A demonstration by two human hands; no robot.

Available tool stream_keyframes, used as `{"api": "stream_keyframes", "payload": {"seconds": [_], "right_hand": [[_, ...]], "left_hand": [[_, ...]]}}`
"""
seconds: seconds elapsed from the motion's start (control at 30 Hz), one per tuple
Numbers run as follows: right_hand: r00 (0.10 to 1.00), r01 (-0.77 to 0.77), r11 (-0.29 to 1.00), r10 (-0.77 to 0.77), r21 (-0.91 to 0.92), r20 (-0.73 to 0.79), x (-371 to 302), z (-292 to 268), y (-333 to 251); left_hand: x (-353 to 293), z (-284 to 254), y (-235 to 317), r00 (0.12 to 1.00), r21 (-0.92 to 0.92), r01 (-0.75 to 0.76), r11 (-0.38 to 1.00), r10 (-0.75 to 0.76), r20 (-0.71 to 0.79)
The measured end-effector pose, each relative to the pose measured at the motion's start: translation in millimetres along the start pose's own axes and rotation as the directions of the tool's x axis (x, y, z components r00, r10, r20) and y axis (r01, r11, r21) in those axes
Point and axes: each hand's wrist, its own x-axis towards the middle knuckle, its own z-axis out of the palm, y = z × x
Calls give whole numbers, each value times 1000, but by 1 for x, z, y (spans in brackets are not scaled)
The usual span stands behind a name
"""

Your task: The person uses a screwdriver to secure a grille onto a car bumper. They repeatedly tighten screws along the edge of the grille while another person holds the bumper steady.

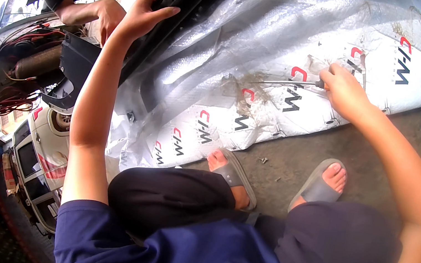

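Head view: right hand [343, 89] gripping screwdriver [287, 82] over white printed sheet [265, 73].

Silver-white plastic sack [267, 63] lay flat and crumpled on ground ahead of your feet, stretching from upper right down to lower left. Printed marks in black and red repeated across it in slanted rows. Dirt stains near its middle. Your right hand [344, 90] rested on its upper right part. No screens, no signs.
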Motion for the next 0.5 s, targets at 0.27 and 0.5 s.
{"api": "stream_keyframes", "payload": {"seconds": [0.27, 0.5], "right_hand": [[999, 40, 993, -41, -111, -9, -3, 15, 11], [941, 234, 966, -254, -113, -222, 68, -59, -67]], "left_hand": [[-3, 9, 2, 998, -26, -56, 998, 55, -10], [-11, 12, 2, 992, -42, -115, 993, 113, -49]]}}
